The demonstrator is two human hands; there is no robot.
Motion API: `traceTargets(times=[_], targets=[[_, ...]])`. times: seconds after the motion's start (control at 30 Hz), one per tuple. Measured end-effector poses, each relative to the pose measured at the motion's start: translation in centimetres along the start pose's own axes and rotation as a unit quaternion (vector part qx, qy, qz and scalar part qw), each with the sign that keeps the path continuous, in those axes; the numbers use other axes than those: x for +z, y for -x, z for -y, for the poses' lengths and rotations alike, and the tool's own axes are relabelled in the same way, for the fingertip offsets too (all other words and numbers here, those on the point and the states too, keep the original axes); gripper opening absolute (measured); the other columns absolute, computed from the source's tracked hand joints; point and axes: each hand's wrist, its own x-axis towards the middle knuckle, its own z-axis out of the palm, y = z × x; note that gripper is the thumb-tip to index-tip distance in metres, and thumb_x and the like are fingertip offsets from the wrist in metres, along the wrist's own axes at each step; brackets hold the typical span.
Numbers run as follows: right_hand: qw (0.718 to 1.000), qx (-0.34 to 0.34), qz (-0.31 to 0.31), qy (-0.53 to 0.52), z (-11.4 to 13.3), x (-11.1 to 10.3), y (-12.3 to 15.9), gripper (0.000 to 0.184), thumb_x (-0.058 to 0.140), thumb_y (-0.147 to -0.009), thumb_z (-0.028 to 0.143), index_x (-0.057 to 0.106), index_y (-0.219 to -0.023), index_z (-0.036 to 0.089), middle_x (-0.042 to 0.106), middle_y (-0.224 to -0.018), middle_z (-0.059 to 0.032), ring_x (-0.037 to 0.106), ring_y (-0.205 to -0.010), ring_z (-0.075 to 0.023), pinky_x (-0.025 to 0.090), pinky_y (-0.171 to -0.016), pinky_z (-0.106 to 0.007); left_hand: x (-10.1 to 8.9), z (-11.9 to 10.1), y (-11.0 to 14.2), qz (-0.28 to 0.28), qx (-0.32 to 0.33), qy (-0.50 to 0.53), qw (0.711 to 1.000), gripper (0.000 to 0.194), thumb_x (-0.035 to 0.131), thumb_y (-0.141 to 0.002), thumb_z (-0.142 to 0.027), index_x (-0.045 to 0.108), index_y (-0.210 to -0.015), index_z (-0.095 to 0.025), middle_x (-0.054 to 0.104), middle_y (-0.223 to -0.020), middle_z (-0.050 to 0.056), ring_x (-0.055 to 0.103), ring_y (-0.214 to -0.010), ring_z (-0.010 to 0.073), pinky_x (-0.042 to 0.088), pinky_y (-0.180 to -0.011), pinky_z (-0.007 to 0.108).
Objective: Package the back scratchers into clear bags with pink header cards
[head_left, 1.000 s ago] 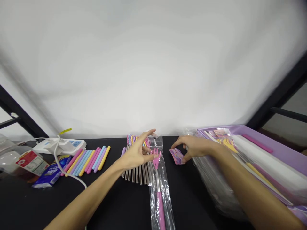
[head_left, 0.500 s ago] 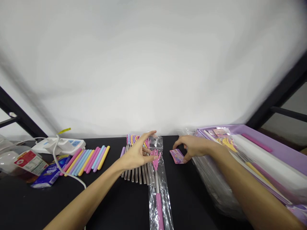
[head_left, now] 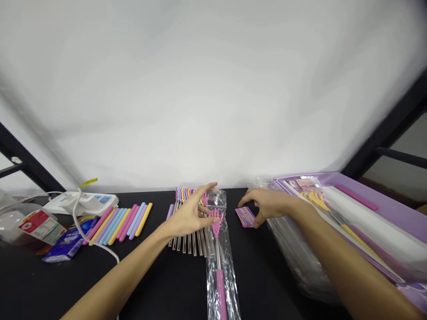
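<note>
Black tabletop point(head_left: 160, 284) under pastel sticks point(head_left: 119, 226), power strip point(head_left: 104, 203), pink cards point(head_left: 245, 216)

Far left I've got a white power strip point(head_left: 103, 202) by the white wall point(head_left: 213, 89). White cord point(head_left: 75, 214) loops over it onto the black table point(head_left: 160, 293); yellow tag point(head_left: 89, 182) up top. Blue packet point(head_left: 66, 246) in front, clear container point(head_left: 12, 227) with red-and-white label point(head_left: 42, 226) beside it. I see black frame bars point(head_left: 33, 165) both sides.
</note>
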Motion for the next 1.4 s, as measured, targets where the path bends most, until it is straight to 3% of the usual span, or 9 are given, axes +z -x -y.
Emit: traceTargets(times=[0.5, 0.97, 1.3, 1.4], targets=[[1.000, -0.010, -0.021, -0.018, -0.5, -0.2, 0.1, 0.065, 0.081, -0.057, 0.034, 0.071, -0.120, 0.021, 0.070, -0.109, -0.0090, 0.062, -0.094, -0.0279, 0.046, -0.077, -0.032, 0.0, 0.0, 0.1, -0.003, -0.003, -0.008, 1.000, 0.082, 0.075, -0.078, -0.034, 0.030, -0.147, -0.042, 0.021, -0.156, 0.011, 0.061, -0.078, 0.0110, 0.054, -0.056, 0.026], [0.999, 0.003, -0.030, -0.010, -0.8, 0.2, -0.3, 0.058, 0.084, -0.052, 0.035, 0.066, -0.105, 0.020, 0.061, -0.091, -0.0049, 0.058, -0.080, -0.0218, 0.041, -0.066, -0.029, 0.2, 0.0, 0.1, 0.000, -0.008, -0.009, 1.000, 0.082, 0.075, -0.078, -0.036, 0.030, -0.147, -0.042, 0.022, -0.156, 0.011, 0.061, -0.078, 0.0122, 0.059, -0.063, 0.034], [0.999, 0.001, -0.031, -0.023, -1.2, 0.5, -0.7, 0.059, 0.084, -0.049, 0.034, 0.066, -0.102, 0.020, 0.063, -0.092, -0.0053, 0.059, -0.083, -0.0234, 0.042, -0.067, -0.029, 0.3, 0.2, 0.1, -0.001, -0.001, -0.005, 1.000, 0.082, 0.075, -0.078, -0.035, 0.031, -0.147, -0.041, 0.021, -0.157, 0.012, 0.062, -0.079, 0.0129, 0.060, -0.062, 0.033], [0.999, 0.008, -0.022, -0.022, -0.9, 0.3, -0.5, 0.066, 0.084, -0.049, 0.034, 0.065, -0.110, 0.020, 0.062, -0.095, -0.0058, 0.059, -0.083, -0.0236, 0.042, -0.068, -0.030, 0.3, 0.2, 0.0, -0.001, -0.006, -0.007, 1.000, 0.083, 0.075, -0.078, -0.035, 0.031, -0.147, -0.041, 0.021, -0.157, 0.011, 0.062, -0.080, 0.0133, 0.060, -0.062, 0.033]])
